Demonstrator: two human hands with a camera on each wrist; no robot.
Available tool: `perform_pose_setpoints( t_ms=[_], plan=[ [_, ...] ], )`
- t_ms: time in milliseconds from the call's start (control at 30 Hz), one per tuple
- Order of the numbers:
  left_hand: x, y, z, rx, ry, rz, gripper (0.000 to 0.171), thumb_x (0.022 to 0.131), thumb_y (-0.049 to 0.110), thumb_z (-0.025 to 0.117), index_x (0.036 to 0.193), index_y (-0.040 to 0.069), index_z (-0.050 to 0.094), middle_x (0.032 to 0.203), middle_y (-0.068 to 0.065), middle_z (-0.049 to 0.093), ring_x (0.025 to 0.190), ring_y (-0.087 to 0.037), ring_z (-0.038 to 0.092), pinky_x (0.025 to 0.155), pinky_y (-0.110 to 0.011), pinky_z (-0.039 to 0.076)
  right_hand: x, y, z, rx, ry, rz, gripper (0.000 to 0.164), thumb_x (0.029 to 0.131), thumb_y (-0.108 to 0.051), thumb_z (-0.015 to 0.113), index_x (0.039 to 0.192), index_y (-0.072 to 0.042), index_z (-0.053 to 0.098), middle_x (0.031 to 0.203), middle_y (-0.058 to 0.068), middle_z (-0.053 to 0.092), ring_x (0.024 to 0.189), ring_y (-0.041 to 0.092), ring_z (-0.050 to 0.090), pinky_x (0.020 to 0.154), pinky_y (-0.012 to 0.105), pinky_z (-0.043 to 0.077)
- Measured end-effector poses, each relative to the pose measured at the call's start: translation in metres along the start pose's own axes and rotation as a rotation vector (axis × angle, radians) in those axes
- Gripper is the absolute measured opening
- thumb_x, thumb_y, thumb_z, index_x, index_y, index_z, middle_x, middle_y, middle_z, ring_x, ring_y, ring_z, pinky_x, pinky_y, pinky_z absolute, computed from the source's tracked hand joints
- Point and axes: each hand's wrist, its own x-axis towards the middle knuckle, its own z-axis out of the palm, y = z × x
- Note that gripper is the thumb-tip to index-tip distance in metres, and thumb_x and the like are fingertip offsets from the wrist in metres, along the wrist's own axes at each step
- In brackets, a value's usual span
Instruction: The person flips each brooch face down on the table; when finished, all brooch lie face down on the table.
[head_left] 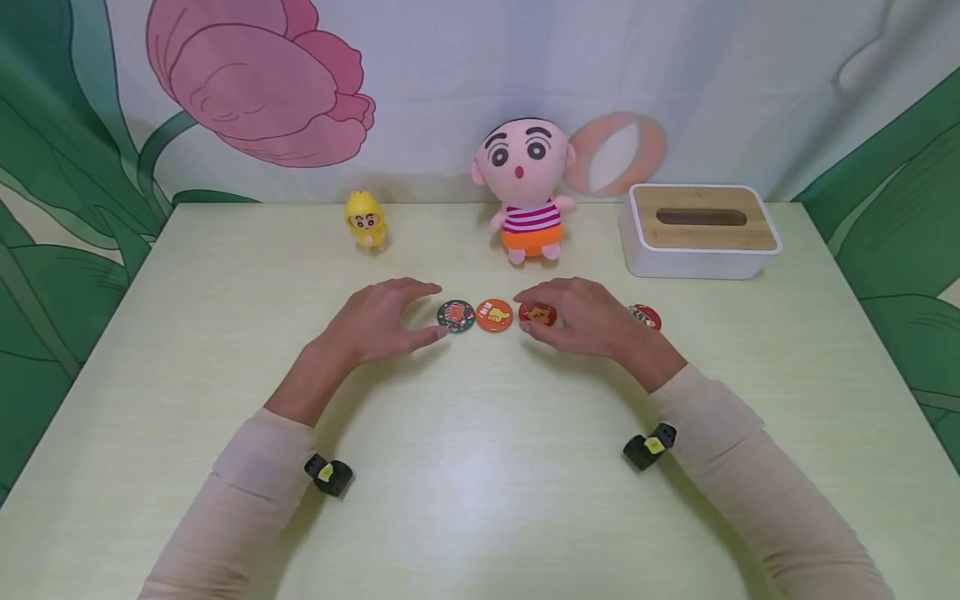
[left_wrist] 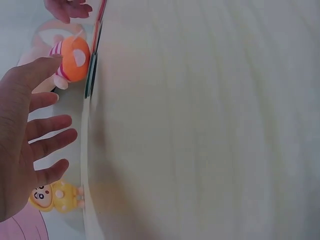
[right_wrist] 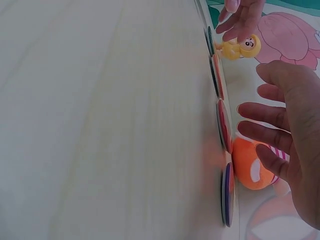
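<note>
Round badges lie in a row across the middle of the table. The dark green badge (head_left: 456,316) and the orange badge (head_left: 494,316) sit edge to edge, and a red badge (head_left: 537,314) is a small gap to their right. My left hand (head_left: 372,323) is at the green badge's left side, thumb and fingers spread, holding nothing. Over the red badge reaches my right hand (head_left: 585,318), partly covering it; in the right wrist view its fingers (right_wrist: 262,116) are loosely extended with nothing between them. Another red badge (head_left: 649,317) is partly hidden behind the right wrist.
Along the table's back edge stand a small yellow-hooded figure (head_left: 365,222), a plush doll (head_left: 528,192) in striped top and orange shorts, and a white tissue box (head_left: 697,262) with a wooden lid. A printed curtain (head_left: 442,83) hangs behind them.
</note>
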Motion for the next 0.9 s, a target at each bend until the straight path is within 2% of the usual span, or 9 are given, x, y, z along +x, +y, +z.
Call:
perform_pose_setpoints(
  t_ms=[167, 400, 600, 900],
  plan=[
    [0.0, 0.001, 0.002, -0.001, -0.006, -0.014, 0.066, 0.09, 0.053, 0.066, 0.146, 0.019, 0.055, 0.15, -0.009, 0.057, 0.138, -0.029, 0.054, 0.112, -0.053, 0.045, 0.002, 0.0, 0.001, 0.007, -0.024, 0.021, 0.046, 0.097, -0.038, 0.063, 0.136, -0.012, 0.064, 0.124, 0.006, 0.073, 0.119, 0.027, 0.064, 0.105, 0.049, 0.051],
    [0.003, 0.003, 0.003, -0.004, -0.009, -0.006, 0.065, 0.09, 0.052, 0.067, 0.145, 0.018, 0.056, 0.144, -0.009, 0.061, 0.126, -0.026, 0.062, 0.106, -0.051, 0.05, 0.006, -0.004, 0.002, 0.007, -0.04, 0.019, 0.046, 0.097, -0.038, 0.064, 0.137, -0.015, 0.064, 0.138, 0.007, 0.067, 0.129, 0.029, 0.06, 0.107, 0.05, 0.05],
    [0.004, 0.004, 0.004, -0.003, -0.013, -0.006, 0.065, 0.09, 0.052, 0.068, 0.145, 0.019, 0.056, 0.143, -0.007, 0.062, 0.118, -0.023, 0.066, 0.1, -0.05, 0.052, 0.01, -0.007, 0.004, 0.011, -0.049, 0.03, 0.047, 0.097, -0.038, 0.065, 0.138, -0.016, 0.063, 0.139, 0.005, 0.067, 0.128, 0.027, 0.06, 0.106, 0.048, 0.051],
    [0.005, 0.001, 0.006, 0.003, -0.012, 0.006, 0.063, 0.091, 0.05, 0.067, 0.144, 0.018, 0.057, 0.136, -0.007, 0.066, 0.116, -0.023, 0.065, 0.098, -0.049, 0.052, 0.018, -0.009, 0.006, 0.016, -0.039, 0.007, 0.045, 0.096, -0.039, 0.067, 0.136, -0.017, 0.064, 0.136, 0.003, 0.067, 0.124, 0.023, 0.062, 0.104, 0.046, 0.052]
  ],
)
